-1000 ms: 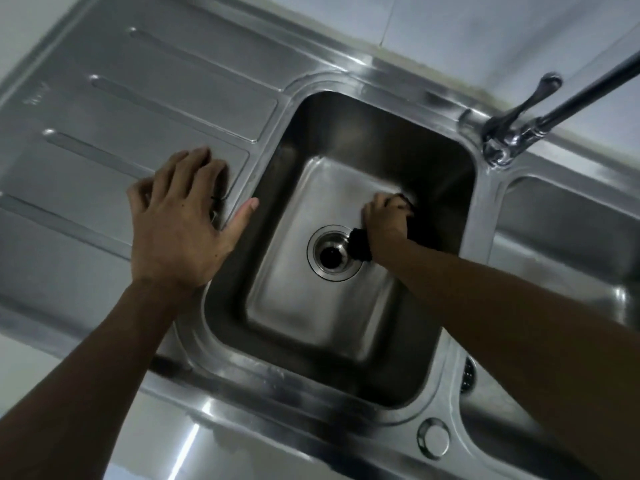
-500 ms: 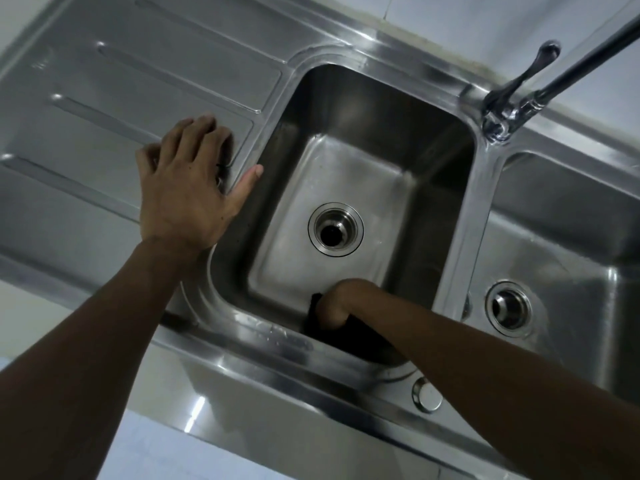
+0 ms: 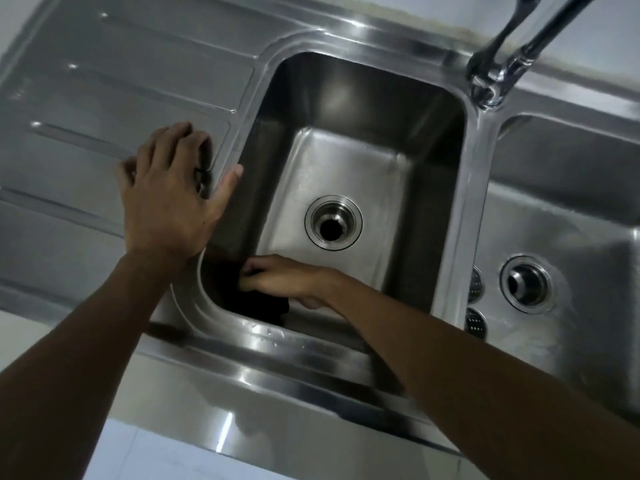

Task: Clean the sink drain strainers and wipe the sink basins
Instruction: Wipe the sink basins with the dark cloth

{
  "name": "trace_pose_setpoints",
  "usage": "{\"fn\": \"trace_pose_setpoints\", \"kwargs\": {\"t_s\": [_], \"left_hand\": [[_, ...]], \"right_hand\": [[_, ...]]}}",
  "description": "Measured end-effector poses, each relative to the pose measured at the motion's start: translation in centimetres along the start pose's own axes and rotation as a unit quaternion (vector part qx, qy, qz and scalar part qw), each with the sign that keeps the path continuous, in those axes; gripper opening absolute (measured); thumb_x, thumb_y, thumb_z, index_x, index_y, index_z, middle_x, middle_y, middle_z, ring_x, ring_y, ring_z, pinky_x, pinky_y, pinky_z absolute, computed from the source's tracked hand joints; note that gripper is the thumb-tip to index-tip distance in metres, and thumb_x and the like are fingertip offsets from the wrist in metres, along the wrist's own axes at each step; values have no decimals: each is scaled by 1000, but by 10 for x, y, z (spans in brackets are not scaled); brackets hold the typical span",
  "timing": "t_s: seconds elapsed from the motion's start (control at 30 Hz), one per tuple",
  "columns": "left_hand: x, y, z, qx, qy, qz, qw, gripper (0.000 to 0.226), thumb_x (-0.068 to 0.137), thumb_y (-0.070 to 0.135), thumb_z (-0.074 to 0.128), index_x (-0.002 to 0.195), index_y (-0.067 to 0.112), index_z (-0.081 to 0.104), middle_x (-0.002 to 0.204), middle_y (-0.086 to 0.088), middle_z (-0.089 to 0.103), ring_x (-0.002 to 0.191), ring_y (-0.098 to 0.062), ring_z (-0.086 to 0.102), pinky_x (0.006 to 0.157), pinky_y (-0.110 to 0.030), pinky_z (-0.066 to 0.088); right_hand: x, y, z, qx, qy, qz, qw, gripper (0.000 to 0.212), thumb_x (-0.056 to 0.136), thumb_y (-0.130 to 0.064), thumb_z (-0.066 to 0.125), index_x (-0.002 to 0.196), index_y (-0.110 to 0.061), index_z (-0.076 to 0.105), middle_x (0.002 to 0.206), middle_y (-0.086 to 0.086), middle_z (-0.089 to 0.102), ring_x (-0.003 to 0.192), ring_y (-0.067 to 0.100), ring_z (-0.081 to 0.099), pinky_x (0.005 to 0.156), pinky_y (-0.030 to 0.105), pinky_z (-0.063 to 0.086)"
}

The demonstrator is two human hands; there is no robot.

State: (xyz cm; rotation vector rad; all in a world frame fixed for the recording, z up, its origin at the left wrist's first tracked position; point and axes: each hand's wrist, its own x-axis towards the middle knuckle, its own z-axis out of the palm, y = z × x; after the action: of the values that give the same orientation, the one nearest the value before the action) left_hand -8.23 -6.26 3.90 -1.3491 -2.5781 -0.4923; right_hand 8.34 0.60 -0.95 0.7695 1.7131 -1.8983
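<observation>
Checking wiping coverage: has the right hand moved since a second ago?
Yes. The right hand, pressing the dark cloth, went from beside the drain to the near-left corner of the basin.

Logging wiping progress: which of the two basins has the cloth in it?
The basin beside the drainboard: the right hand presses a dark cloth into its near corner. The other basin has none.

left hand (image 3: pixel 169 199) rests flat on the drainboard (image 3: pixel 104 98), thumb on the left basin (image 3: pixel 346 109) rim. right hand (image 3: pixel 284 280) presses a dark cloth (image 3: pixel 256 303) into that basin's near left corner, near the open drain (image 3: pixel 333 223). the faucet (image 3: pixel 491 81) stands at the far right.
</observation>
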Motion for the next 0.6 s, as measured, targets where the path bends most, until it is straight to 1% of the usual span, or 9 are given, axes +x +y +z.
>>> {"fn": "trace_pose_setpoints", "kwargs": {"t_s": [0.07,0.13,0.2,0.27,0.33,0.4,0.43,0.5,0.6], "left_hand": [[1,1,0,3,1,2,1000,61,99,72,44,139,26,49,153,1,46,141,-26,42,109,-51,32],[1,1,-3,5,-4,0,1000,62,99,71,44,139,25,49,154,-1,45,141,-27,42,110,-52,32],[1,4,-5,12,-17,2,1000,66,99,71,42,141,20,49,156,-6,43,141,-31,41,111,-54,33],[-1,10,-9,26,-38,0,999,70,100,71,39,143,16,48,159,-11,40,142,-35,40,112,-57,34],[-11,25,-15,39,-50,-15,998,73,100,70,39,144,13,46,161,-15,37,144,-38,39,113,-59,31],[-24,51,-18,48,-75,-24,996,76,99,71,36,147,12,44,163,-17,34,145,-40,38,115,-61,28],[-34,69,-20,49,-94,-21,994,78,99,72,32,148,12,43,165,-17,31,147,-39,35,117,-62,27],[-55,113,-26,28,-129,-10,991,81,97,72,26,152,14,43,169,-12,25,153,-35,29,122,-62,21],[-76,181,-40,-19,-155,4,988,83,92,65,22,157,16,37,169,-7,26,154,-27,27,124,-59,15]], "right_hand": [[-19,1,-6,135,-22,-19,990,7,95,-21,61,89,-23,65,77,-2,60,66,13,55,54,24,42],[-36,-3,-12,259,-59,-24,964,8,100,-22,56,98,-20,63,83,2,60,72,13,57,61,26,44],[-52,-9,-24,327,-80,-20,941,16,103,-27,51,99,-18,63,86,2,66,77,14,64,67,25,50],[-72,-14,-40,355,-77,-21,932,25,103,-32,51,91,-18,67,86,1,73,77,13,71,68,21,58],[-95,-10,-61,373,-34,-42,926,28,102,-35,52,89,-21,72,95,3,75,86,14,73,80,27,61],[-117,-6,-80,386,19,-61,920,27,101,-37,53,98,-19,73,110,9,74,102,21,71,90,36,60],[-131,-3,-88,392,37,-65,917,27,100,-38,54,105,-17,70,116,11,72,107,24,69,89,37,61],[-162,7,-100,404,54,-84,909,29,101,-39,54,112,-15,67,122,13,70,111,26,68,88,37,59],[-215,24,-112,408,71,-110,904,35,102,-42,50,115,-15,67,122,13,71,114,26,68,98,39,55]]}}
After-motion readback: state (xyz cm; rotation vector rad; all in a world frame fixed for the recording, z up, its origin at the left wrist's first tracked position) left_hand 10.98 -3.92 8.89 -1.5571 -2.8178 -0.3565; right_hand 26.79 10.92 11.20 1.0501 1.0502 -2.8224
